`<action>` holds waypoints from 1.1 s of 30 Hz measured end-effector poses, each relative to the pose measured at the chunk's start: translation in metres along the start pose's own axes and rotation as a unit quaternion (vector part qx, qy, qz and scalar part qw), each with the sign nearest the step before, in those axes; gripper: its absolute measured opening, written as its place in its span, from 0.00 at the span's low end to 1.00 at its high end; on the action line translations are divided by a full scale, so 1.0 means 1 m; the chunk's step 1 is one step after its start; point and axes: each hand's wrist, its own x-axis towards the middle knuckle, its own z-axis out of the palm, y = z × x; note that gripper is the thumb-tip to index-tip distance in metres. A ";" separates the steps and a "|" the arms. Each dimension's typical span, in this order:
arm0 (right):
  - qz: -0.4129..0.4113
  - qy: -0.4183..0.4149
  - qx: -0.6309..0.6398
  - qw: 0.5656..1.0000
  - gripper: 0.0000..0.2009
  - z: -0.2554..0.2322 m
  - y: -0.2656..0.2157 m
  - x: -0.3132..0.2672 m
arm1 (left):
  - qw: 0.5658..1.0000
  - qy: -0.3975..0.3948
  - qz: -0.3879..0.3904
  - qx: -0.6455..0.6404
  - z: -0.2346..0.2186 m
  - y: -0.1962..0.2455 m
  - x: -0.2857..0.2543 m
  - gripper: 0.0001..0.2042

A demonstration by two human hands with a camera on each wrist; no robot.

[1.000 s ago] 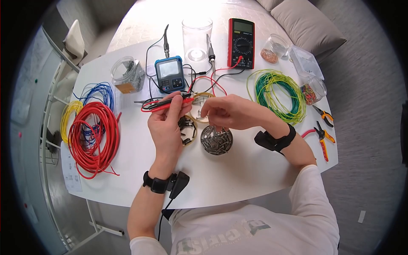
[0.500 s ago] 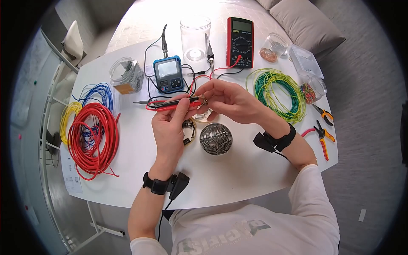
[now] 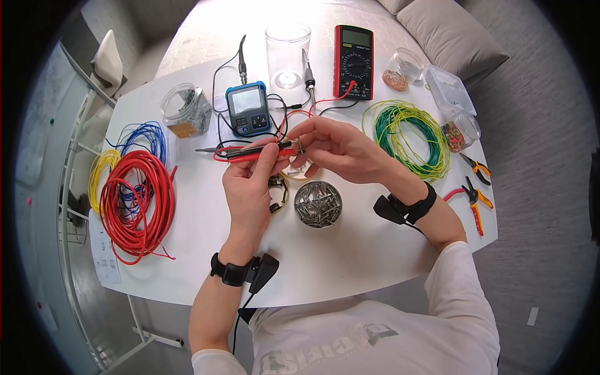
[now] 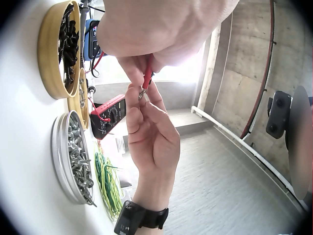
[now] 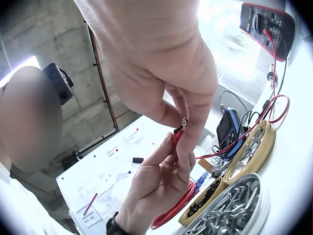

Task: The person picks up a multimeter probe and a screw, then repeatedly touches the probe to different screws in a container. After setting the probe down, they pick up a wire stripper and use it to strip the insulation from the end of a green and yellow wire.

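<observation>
Near the table's middle, my left hand (image 3: 247, 190) holds a red test probe (image 3: 289, 152) and a black test probe (image 3: 247, 152) together, the thumb lying over them. My right hand (image 3: 340, 150) pinches a small shiny metal piece (image 5: 184, 122) right at the probes' tips. Fingers partly hide this piece, and I cannot tell its exact kind. In the left wrist view the red probe (image 4: 147, 76) points at the right fingertips. Just below the hands stands a round tin of silver screws (image 3: 318, 204). A tan-rimmed dish of black screws (image 4: 58, 49) sits beside it.
Behind the hands are a red-black multimeter (image 3: 354, 62), a blue handheld meter (image 3: 249, 109) and a tall clear jar (image 3: 287, 56). Red wire coils (image 3: 139, 206) lie left, green-yellow wire (image 3: 409, 140) right. Pliers (image 3: 475, 203) and a jar of colourful parts (image 3: 460, 133) are far right.
My right hand has moved from above the screw tin up and left to the probe tips, bringing a small metal piece there. The left hand has barely shifted.
</observation>
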 end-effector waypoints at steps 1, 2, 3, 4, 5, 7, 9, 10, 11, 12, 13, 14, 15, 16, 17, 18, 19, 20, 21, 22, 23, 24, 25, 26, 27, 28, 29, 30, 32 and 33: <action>-0.001 0.002 0.002 1.000 0.17 0.000 0.001 0.000 | 1.000 -0.001 0.000 0.001 0.000 0.000 0.000 0.10; -0.003 0.003 0.003 1.000 0.17 0.000 0.001 0.000 | 1.000 -0.001 0.000 0.001 0.000 0.000 0.000 0.10; -0.003 0.003 0.003 1.000 0.17 0.000 0.001 0.000 | 1.000 -0.001 0.002 0.000 0.000 0.000 0.000 0.10; -0.002 0.002 0.004 1.000 0.17 0.000 0.000 0.000 | 1.000 -0.002 0.003 0.000 0.000 0.000 0.000 0.10; 0.000 0.001 0.004 1.000 0.17 0.000 0.000 0.000 | 1.000 -0.002 0.003 0.000 0.000 0.000 0.000 0.10; 0.000 0.005 0.008 1.000 0.18 0.000 0.000 0.000 | 1.000 0.004 0.001 -0.004 0.000 0.000 0.000 0.10; 0.000 0.008 0.013 1.000 0.18 0.001 -0.001 -0.001 | 1.000 0.014 0.001 -0.002 0.000 0.000 0.001 0.10; 0.004 0.029 0.010 1.000 0.18 0.002 -0.003 -0.001 | 1.000 0.023 0.002 0.001 -0.001 0.000 0.002 0.10; 0.007 0.050 0.008 0.999 0.19 0.002 -0.003 -0.001 | 1.000 0.023 0.001 0.001 -0.001 -0.001 0.001 0.10; 0.007 0.051 0.008 0.999 0.19 0.002 -0.003 -0.001 | 1.000 0.030 0.004 -0.002 -0.001 -0.001 0.002 0.10; 0.005 0.062 -0.008 0.998 0.18 0.002 -0.003 0.000 | 0.999 0.036 0.007 -0.005 -0.001 -0.001 0.002 0.10; 0.004 0.074 -0.023 0.997 0.17 0.002 -0.003 0.000 | 0.999 0.036 0.007 -0.005 -0.002 -0.002 0.002 0.10; 0.003 0.074 -0.023 0.997 0.17 0.001 -0.003 -0.001 | 0.999 0.042 0.016 -0.007 -0.002 -0.002 0.002 0.10; 0.027 0.069 -0.068 0.995 0.14 0.001 -0.005 -0.001 | 0.999 0.048 0.024 -0.009 -0.003 -0.002 0.002 0.10; 0.050 0.064 -0.112 0.990 0.12 0.000 -0.007 -0.002 | 0.999 0.047 0.024 -0.009 -0.002 -0.002 0.002 0.10; 0.050 0.064 -0.112 0.990 0.12 0.000 -0.008 -0.003 | 0.998 0.056 0.032 -0.012 -0.001 -0.001 0.003 0.10; 0.057 0.020 -0.183 0.981 0.09 -0.001 -0.010 -0.004 | 0.997 0.066 0.040 -0.015 -0.001 -0.001 0.003 0.10; 0.063 -0.025 -0.254 0.965 0.06 0.000 -0.013 -0.005 | 0.997 0.066 0.040 -0.015 -0.001 -0.001 0.003 0.10; 0.050 -0.054 -0.303 0.950 0.05 0.004 -0.019 -0.007 | 0.997 0.064 0.036 -0.013 -0.002 -0.001 0.003 0.10; 0.050 -0.054 -0.303 0.950 0.05 0.007 -0.015 -0.009 | 0.997 0.063 0.031 -0.012 -0.002 -0.001 0.003 0.10; 0.024 -0.114 -0.340 0.933 0.06 0.009 -0.007 -0.010 | 0.997 0.064 0.031 -0.012 -0.002 -0.001 0.003 0.10; -0.001 -0.174 -0.376 0.910 0.07 0.012 -0.001 -0.011 | 0.998 0.061 0.027 -0.011 -0.001 -0.001 0.003 0.10; -0.010 -0.186 -0.401 0.897 0.09 0.014 0.003 -0.015 | 0.998 0.059 0.023 -0.011 0.000 0.000 0.002 0.10; -0.010 -0.187 -0.401 0.897 0.09 0.017 0.002 -0.017 | 0.998 0.060 0.023 -0.011 0.000 0.000 0.002 0.10; -0.001 -0.202 -0.427 0.881 0.10 0.019 -0.001 -0.018 | 0.998 0.058 0.024 -0.009 0.000 0.000 0.002 0.10; 0.008 -0.218 -0.454 0.864 0.10 0.021 -0.002 -0.018 | 0.998 0.057 0.025 -0.007 0.000 0.000 0.002 0.10; 0.008 -0.219 -0.454 0.864 0.10 0.023 -0.002 -0.018 | 0.998 0.059 0.025 -0.007 0.001 0.000 0.002 0.10; 0.006 -0.224 -0.459 0.860 0.10 0.024 -0.001 -0.018 | 0.998 0.056 0.024 -0.008 0.001 0.000 0.002 0.10; 0.005 -0.229 -0.465 0.855 0.11 0.027 0.002 -0.018 | 0.998 0.054 0.023 -0.009 0.001 0.000 0.002 0.10; -0.009 -0.217 -0.462 0.860 0.10 0.028 0.004 -0.018 | 0.998 0.055 0.020 -0.010 0.001 0.000 0.002 0.10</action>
